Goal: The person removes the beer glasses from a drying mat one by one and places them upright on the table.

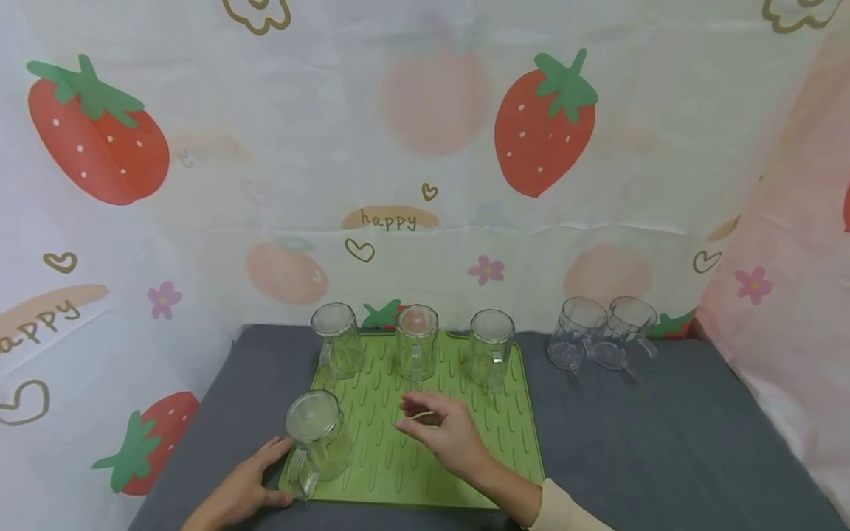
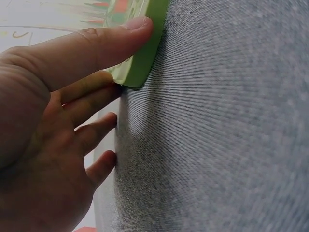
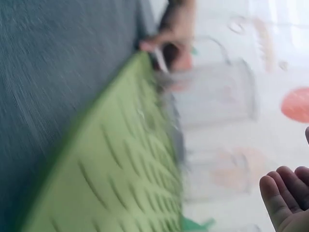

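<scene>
- Front-left mug (image 1: 335, 446) stands on the green mat (image 1: 425, 483), between our left grip (image 1: 242, 483) and right grip (image 1: 451, 436), blocking the straight line across.
- Three back mugs (image 1: 417, 346) stand in a row along the mat's far edge; two side mugs (image 1: 578, 332) sit close together on the worktop (image 1: 664, 442), right of the mat.
- Behind, we have wrinkled printed cloth (image 1: 299, 140).
- Mugs: clear, handled. Mat: thin, long raised marks. Worktop: grey, woven texture.
- We count six mugs, one mat.
- Left grip: released, thumb at mat edge. Right grip: released, fingers loosely bent above mat.
</scene>
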The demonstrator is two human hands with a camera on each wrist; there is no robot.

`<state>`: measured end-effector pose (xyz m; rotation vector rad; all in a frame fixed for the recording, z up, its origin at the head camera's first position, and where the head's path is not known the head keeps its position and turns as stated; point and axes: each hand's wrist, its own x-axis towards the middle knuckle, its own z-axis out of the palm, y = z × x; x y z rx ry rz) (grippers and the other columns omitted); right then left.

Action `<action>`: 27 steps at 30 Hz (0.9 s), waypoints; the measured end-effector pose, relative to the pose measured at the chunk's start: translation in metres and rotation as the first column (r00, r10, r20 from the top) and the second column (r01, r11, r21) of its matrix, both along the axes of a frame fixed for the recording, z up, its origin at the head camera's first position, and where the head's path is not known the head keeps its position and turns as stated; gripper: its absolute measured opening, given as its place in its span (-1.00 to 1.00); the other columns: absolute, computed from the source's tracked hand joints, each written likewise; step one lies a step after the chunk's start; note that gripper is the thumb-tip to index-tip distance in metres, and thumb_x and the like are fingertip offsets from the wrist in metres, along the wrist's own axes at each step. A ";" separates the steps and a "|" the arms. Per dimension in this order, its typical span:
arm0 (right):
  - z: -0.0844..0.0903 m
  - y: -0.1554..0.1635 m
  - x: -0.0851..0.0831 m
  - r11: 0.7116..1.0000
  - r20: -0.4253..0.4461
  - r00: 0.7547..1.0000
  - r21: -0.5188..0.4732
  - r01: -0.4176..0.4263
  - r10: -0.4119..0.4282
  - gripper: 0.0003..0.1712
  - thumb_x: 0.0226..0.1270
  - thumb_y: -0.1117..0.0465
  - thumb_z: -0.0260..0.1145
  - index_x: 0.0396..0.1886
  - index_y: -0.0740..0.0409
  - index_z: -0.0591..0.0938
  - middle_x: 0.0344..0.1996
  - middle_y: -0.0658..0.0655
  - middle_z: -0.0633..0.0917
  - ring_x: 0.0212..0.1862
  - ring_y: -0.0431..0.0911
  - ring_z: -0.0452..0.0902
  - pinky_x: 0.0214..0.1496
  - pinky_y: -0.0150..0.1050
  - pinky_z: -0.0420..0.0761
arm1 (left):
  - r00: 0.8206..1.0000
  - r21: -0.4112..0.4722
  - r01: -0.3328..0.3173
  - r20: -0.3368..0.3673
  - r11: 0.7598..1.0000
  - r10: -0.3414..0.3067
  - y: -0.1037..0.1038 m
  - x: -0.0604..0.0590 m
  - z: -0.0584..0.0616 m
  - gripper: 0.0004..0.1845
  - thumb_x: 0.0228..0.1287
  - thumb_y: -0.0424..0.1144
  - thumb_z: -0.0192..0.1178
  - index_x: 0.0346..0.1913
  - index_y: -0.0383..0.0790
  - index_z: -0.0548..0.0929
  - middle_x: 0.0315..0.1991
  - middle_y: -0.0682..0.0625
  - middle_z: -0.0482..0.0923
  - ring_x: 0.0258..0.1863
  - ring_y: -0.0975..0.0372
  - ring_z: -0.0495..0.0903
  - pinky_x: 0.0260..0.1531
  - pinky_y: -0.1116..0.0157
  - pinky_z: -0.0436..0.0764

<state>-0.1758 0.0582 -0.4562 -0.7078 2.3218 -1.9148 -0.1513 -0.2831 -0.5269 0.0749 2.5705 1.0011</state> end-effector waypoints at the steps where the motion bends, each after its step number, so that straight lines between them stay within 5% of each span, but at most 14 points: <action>1: -0.003 -0.006 0.002 1.000 0.016 0.999 0.006 -0.028 0.027 -0.58 0.28 0.20 0.39 0.11 0.22 0.64 -0.08 0.24 0.71 -0.01 0.11 0.65 -0.02 -0.40 0.66 | 1.000 0.000 -0.001 0.000 1.000 0.001 0.001 -0.001 0.000 0.08 -0.20 -0.03 0.56 0.41 -0.40 0.30 0.44 -0.49 0.09 0.41 -0.37 0.10 0.19 -0.29 0.33; 13: -0.026 -0.064 0.035 0.959 0.113 0.954 -0.092 -0.267 0.277 -0.57 0.28 0.26 0.37 0.09 0.40 0.62 -0.10 0.43 0.69 -0.07 0.02 0.71 -0.06 -0.49 0.64 | 1.000 -0.031 -0.004 -0.023 1.000 0.003 0.005 0.003 0.005 0.02 -0.14 -0.09 0.55 0.40 -0.43 0.31 0.43 -0.51 0.09 0.40 -0.37 0.12 0.19 -0.27 0.35; 20: -0.040 -0.086 0.044 0.947 0.171 0.935 -0.141 -0.288 0.310 -0.61 0.27 0.33 0.36 0.06 0.45 0.62 -0.06 0.44 0.68 -0.02 0.12 0.69 -0.02 -0.50 0.62 | 0.999 -0.058 -0.001 -0.040 0.998 -0.001 0.007 0.001 0.003 0.01 -0.14 -0.09 0.55 0.39 -0.42 0.32 0.42 -0.51 0.12 0.39 -0.37 0.15 0.18 -0.27 0.36; 27: -0.051 -0.101 0.052 0.947 0.186 0.931 -0.131 -0.294 0.314 -0.59 0.34 0.27 0.31 0.13 0.38 0.61 0.01 0.36 0.68 0.04 -0.03 0.69 0.00 -0.51 0.61 | 1.000 -0.059 0.010 -0.015 0.998 -0.011 0.005 0.000 0.003 0.00 -0.11 -0.09 0.54 0.40 -0.40 0.31 0.41 -0.53 0.12 0.37 -0.40 0.14 0.14 -0.28 0.38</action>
